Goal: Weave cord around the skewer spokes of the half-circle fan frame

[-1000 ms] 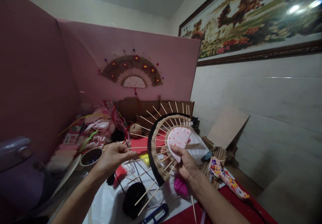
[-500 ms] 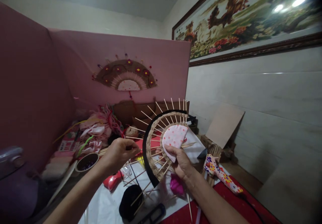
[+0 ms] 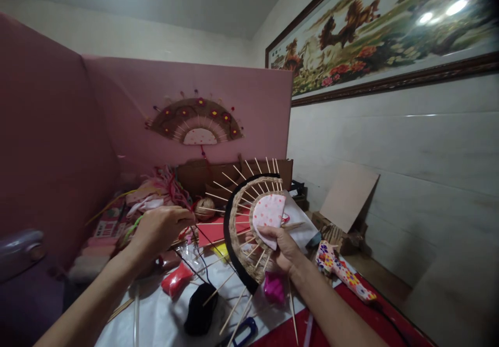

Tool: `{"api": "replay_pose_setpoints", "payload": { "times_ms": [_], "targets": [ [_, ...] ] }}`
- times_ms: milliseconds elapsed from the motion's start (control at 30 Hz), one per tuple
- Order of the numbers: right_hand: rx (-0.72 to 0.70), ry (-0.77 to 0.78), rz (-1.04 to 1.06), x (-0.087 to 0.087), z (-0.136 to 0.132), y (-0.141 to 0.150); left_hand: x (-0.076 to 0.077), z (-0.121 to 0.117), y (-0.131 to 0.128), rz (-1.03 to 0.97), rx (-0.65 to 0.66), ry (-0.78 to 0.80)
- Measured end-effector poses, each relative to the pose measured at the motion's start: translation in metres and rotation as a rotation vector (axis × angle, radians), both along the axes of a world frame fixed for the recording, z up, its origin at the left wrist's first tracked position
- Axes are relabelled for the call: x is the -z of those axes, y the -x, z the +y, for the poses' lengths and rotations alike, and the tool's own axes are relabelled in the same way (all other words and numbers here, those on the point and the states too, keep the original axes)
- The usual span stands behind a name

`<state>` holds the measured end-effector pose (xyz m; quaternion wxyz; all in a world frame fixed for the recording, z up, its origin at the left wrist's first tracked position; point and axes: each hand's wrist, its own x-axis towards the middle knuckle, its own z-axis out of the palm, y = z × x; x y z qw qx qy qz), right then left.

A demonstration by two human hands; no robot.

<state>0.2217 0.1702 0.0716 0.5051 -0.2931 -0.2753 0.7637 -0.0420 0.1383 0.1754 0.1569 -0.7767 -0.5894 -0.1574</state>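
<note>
My right hand (image 3: 286,248) grips a half-round stick fan (image 3: 237,217) by its dotted pink cloth centre (image 3: 268,213), thumb on the cloth. Thin wooden sticks radiate from it, with a band of tan woven cord and a black yarn band around the outside. My left hand (image 3: 166,227) is closed in a pinch to the left of the fan, apart from the sticks. A dark yarn strand (image 3: 215,245) runs taut from its fingers to the fan's lower band. Below lies a black yarn ball (image 3: 200,309) on the white table cover.
A finished flower-trimmed fan (image 3: 198,120) hangs on the pink panel. At right lies a floral glue gun (image 3: 345,271) with its cord. Red (image 3: 177,279) and magenta packets (image 3: 275,287), loose sticks, a blue-handled tool (image 3: 245,331) and a twine ball (image 3: 205,209) lie around.
My left hand has drawn back to the left, away from the fan, pulling the black yarn out straight. The fan has turned slightly in my right hand.
</note>
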Motion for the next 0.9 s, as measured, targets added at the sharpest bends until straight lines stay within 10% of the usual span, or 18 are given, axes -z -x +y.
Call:
{"api": "replay_pose_setpoints", "payload": {
  "times_ms": [367,633,900],
  "targets": [
    [-0.039,0.099,0.056,0.000,0.003,-0.006,0.014,0.010,0.008,0.029,-0.102,-0.121],
    [-0.038,0.067,0.138,0.005,0.004,-0.004,0.058,0.010,0.006,-0.572,-0.043,-0.321],
    [-0.046,0.064,0.141,0.003,0.000,-0.003,0.066,0.010,0.007,-0.514,-0.048,-0.480]
  ]
}}
